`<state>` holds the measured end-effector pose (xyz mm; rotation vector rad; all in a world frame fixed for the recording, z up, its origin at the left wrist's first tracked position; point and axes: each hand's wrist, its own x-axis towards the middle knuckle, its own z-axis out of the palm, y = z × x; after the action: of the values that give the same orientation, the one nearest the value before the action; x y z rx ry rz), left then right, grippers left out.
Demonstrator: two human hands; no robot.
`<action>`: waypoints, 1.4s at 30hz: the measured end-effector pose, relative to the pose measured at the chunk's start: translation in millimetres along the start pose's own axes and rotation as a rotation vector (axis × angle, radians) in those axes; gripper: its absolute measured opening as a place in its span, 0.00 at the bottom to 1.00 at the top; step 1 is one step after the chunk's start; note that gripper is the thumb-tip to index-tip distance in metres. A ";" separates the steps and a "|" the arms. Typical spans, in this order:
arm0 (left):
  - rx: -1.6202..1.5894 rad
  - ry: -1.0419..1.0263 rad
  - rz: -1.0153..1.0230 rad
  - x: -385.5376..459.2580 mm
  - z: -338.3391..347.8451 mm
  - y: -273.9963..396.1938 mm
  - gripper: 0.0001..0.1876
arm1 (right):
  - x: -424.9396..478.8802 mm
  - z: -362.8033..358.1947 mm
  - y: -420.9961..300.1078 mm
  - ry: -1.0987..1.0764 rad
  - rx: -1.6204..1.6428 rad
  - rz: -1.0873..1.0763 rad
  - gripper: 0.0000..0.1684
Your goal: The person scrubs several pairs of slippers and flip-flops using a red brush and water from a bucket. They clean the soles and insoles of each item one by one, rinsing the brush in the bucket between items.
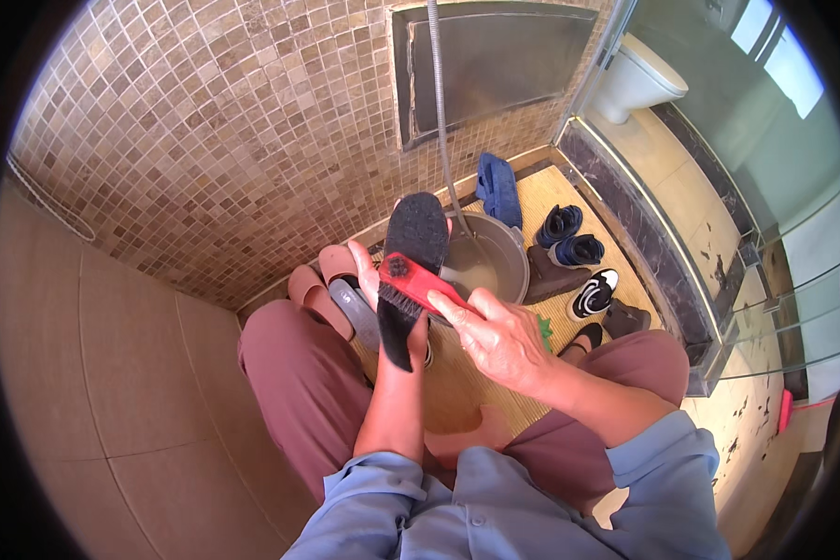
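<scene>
My left hand (pixel 367 276) holds a black shoe insole (pixel 418 227) from beneath, lengthwise, with much of the hand hidden behind it. In my right hand (pixel 500 339) is a red-handled scrubbing brush (pixel 420 280), the index finger stretched along its handle. Its dark bristles lie against the middle of the insole. Just beyond stands a grey bucket (pixel 518 255) with cloudy water, a flexible shower hose (pixel 442 126) hanging into it.
Pink shoes (pixel 337 262) and a grey insole (pixel 354 313) lie at left. Right of the bucket are dark blue shoes (pixel 578 248), a brown boot (pixel 553 274), a black-and-white shoe (pixel 594 294) and a blue cloth (pixel 498 189). A tiled wall (pixel 252 126) and a dark stone curb (pixel 637 217) border the floor.
</scene>
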<state>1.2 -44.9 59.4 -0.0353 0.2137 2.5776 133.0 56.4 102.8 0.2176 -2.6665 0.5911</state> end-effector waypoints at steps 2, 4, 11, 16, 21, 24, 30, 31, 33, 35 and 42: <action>-0.068 -0.235 -0.135 3.3 -38.5 14.6 0.43 | 5.5 4.3 3.8 0.002 -0.064 0.048 0.34; 0.065 0.056 -0.163 -6.4 -13.1 4.1 0.39 | 15.3 1.3 20.9 0.066 -0.113 0.100 0.32; -0.179 0.035 -0.301 12.2 -21.1 -15.1 0.44 | 41.6 0.8 61.5 0.164 -0.174 0.299 0.26; -0.231 -0.332 -0.324 16.7 -43.7 7.2 0.47 | 41.2 -4.3 28.1 0.185 0.058 0.154 0.25; -0.025 -0.083 -0.167 16.8 -28.3 7.2 0.47 | 13.5 10.5 9.3 0.051 0.003 -0.069 0.34; -0.257 -0.210 -0.303 10.3 -33.4 8.4 0.48 | 19.7 7.4 27.1 0.037 -0.156 0.058 0.33; -0.311 -0.337 -0.495 10.9 -37.0 3.4 0.46 | 39.1 0.4 62.8 0.125 -0.176 0.313 0.25; -0.300 -0.312 -0.484 11.8 -34.7 2.1 0.46 | 39.1 -0.3 67.0 0.158 -0.137 0.333 0.25; -0.205 -0.150 -0.403 10.8 -30.2 -1.8 0.47 | 36.5 -0.9 76.3 0.226 -0.058 0.370 0.25; -0.143 -0.014 -0.278 9.7 -12.8 -6.2 0.47 | 34.4 -6.8 67.8 0.234 -0.034 0.331 0.26; -0.065 -0.063 -0.204 11.1 -46.6 18.7 0.47 | 9.1 -12.8 19.1 0.147 -0.093 0.026 0.33</action>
<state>-18.9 -62.2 15.4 0.0009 0.0971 2.3780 124.7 78.5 110.1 0.1089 -2.5504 0.4704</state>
